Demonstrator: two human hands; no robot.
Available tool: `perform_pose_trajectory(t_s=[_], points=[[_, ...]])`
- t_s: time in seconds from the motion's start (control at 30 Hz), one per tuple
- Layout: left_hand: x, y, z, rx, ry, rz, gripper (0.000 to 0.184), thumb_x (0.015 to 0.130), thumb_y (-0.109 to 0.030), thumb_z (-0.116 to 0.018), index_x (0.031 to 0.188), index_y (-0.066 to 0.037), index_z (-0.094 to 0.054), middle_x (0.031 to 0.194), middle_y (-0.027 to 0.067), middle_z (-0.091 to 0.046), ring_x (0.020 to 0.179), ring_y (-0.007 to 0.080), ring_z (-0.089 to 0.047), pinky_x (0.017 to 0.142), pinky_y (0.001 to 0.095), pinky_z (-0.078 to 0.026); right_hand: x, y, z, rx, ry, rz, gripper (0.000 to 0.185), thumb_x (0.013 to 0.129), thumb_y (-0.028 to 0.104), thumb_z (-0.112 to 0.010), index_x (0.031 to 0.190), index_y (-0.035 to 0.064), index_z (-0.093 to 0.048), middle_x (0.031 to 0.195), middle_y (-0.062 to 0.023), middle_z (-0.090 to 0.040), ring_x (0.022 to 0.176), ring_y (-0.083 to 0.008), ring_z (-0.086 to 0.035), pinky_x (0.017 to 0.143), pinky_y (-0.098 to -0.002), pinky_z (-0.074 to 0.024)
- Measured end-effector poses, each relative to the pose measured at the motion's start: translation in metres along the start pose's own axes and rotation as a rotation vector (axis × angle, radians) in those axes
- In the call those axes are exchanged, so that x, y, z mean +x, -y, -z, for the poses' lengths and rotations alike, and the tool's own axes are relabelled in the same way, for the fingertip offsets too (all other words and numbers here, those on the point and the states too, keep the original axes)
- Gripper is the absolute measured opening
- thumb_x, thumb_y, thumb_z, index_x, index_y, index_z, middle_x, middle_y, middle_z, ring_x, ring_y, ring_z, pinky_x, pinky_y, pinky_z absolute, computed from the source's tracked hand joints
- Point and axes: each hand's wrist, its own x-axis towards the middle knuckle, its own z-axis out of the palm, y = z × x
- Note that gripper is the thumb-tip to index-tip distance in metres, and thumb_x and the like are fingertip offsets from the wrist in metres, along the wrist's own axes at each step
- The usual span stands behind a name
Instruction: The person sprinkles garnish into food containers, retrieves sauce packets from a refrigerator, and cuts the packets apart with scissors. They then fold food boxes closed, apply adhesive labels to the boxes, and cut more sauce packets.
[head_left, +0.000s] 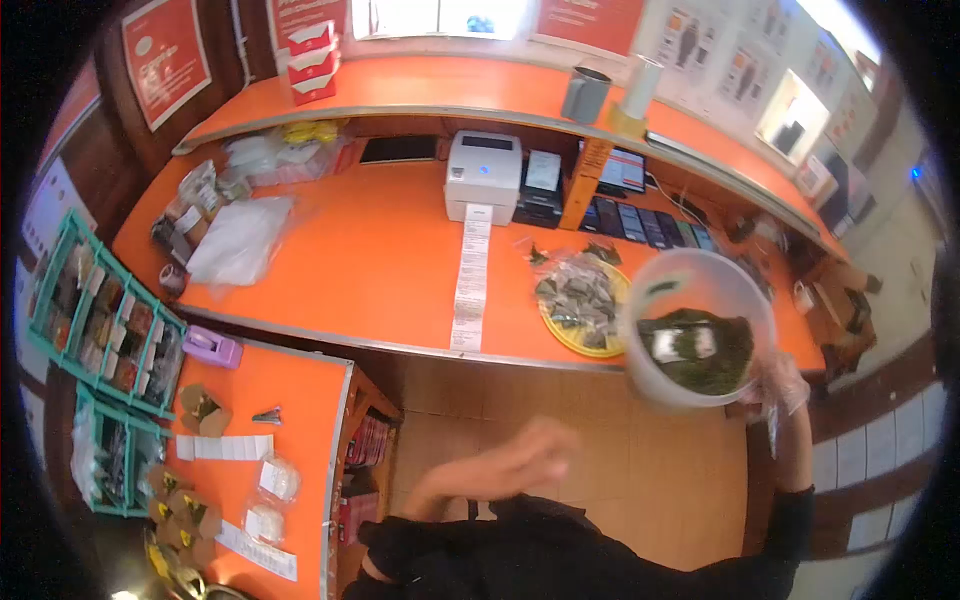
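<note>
Right grip (778,388) holds the translucent tub (715,284) just to its left, mouth facing up, long axis roughly upright; how far the blurred left grip (535,457) opens, I cannot tell.

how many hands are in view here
2: the blurred left hand in front of the orange counter, and the right hand, partly hidden, holding the translucent tub. No others show.

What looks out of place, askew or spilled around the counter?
The long printed strip stands out: it runs from the white printer to the counter's front edge, apparently not torn off. A small dark item also seems to lie outside the yellow tray. I see no spill from the bucket.
</note>
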Motion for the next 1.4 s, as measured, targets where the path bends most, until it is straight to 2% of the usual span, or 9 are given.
perform_pose_trajectory(t_s=[0.1,0.17,0.23,0.37,0.73,0.87,1.07,1.2,1.4], points=[[-0.093,0.008,0.019,-0.345,0.511,-0.258,0.068,0.096,-0.043,-0.058,0.142,0.001,-0.035,0.139,0.0207,-0.042,0.131,0.0311,-0.041,0.106,0.0400,-0.035,0.031,-0.020,-0.007,0.371,-0.278,-0.016,0.024,0.092,0.024,-0.060,0.096,0.0011,-0.057,0.074,-0.0107,-0.061,0.060,-0.0220,-0.062,0.047,-0.0395,-0.0555],[-0.159,-0.034,0.020,-0.228,0.284,-0.544,0.071,0.093,-0.040,-0.063,0.141,0.005,-0.036,0.143,0.0225,-0.041,0.131,0.0321,-0.042,0.106,0.0382,-0.036,0.035,-0.001,-0.020,0.214,-0.232,-0.098,0.023,0.093,0.023,-0.058,0.095,0.0004,-0.056,0.074,-0.0114,-0.061,0.059,-0.0235,-0.062,0.046,-0.0399,-0.0555],[-0.191,-0.041,0.054,0.072,0.366,-0.061,0.062,0.090,-0.024,-0.068,0.140,0.000,-0.041,0.136,0.0187,-0.050,0.125,0.0343,-0.048,0.102,0.0435,-0.040,0.053,-0.008,0.012,0.064,-0.292,-0.189,0.022,0.093,0.021,-0.056,0.095,-0.0002,-0.056,0.075,-0.0121,-0.061,0.059,-0.0250,-0.063,0.045,-0.0402,-0.0555],[-0.242,-0.076,0.069,-0.025,0.236,0.229,0.050,0.090,-0.019,-0.065,0.132,0.003,-0.049,0.128,0.0198,-0.056,0.118,0.0358,-0.053,0.099,0.0443,-0.043,0.077,-0.043,-0.009,0.567,-0.290,-0.045,0.023,0.091,0.018,-0.056,0.099,-0.0028,-0.052,0.076,-0.0135,-0.059,0.056,-0.0297,-0.063,0.047,-0.0388,-0.0566],[-0.329,-0.136,0.094,0.177,-0.207,0.535,0.042,0.093,-0.020,-0.059,0.128,0.002,-0.054,0.128,0.0214,-0.056,0.118,0.0372,-0.054,0.102,0.0441,-0.042,0.044,-0.022,-0.069,0.633,-0.438,-0.025,0.040,0.093,0.039,-0.060,0.105,0.0015,-0.055,0.082,-0.0115,-0.059,0.074,-0.0255,-0.060,0.063,-0.0386,-0.0522],[-0.315,-0.167,0.119,0.268,-0.372,0.334,0.040,0.093,-0.020,-0.057,0.127,0.002,-0.056,0.128,0.0219,-0.056,0.118,0.0378,-0.054,0.103,0.0440,-0.041,0.033,-0.035,-0.153,0.301,-0.605,0.250,0.048,0.096,0.047,-0.052,0.112,0.0020,-0.055,0.097,-0.0121,-0.066,0.080,-0.0271,-0.065,0.070,-0.0406,-0.0502],[-0.175,-0.115,0.072,0.193,-0.293,-0.112,0.037,0.095,-0.020,-0.054,0.125,0.001,-0.058,0.128,0.0228,-0.057,0.117,0.0385,-0.054,0.104,0.0440,-0.041,-0.106,0.149,-0.376,0.017,-0.399,0.457,0.053,0.094,0.037,-0.058,0.132,0.0023,-0.046,0.120,-0.0185,-0.058,0.109,-0.0281,-0.058,0.094,-0.0434,-0.0451],[-0.127,-0.052,0.000,0.333,-0.506,-0.061,0.061,0.093,-0.028,-0.059,0.143,-0.002,-0.037,0.140,0.0188,-0.040,0.131,0.0325,-0.039,0.113,0.0427,-0.028,-0.132,0.167,-0.488,-0.137,-0.410,0.820,0.062,0.097,0.046,-0.050,0.144,0.0068,-0.037,0.143,-0.0160,-0.045,0.135,-0.0275,-0.040,0.112,-0.0423,-0.0307],[-0.140,-0.008,-0.022,-0.050,-0.935,-0.080,0.103,0.076,-0.041,-0.070,0.150,0.001,-0.012,0.151,0.0167,-0.021,0.146,0.0311,-0.015,0.119,0.0422,-0.009,-0.185,0.186,-0.496,-0.206,-0.254,0.856,0.058,0.097,0.037,-0.051,0.143,0.0053,-0.036,0.139,-0.0149,-0.047,0.127,-0.0312,-0.046,0.106,-0.0406,-0.0367]])
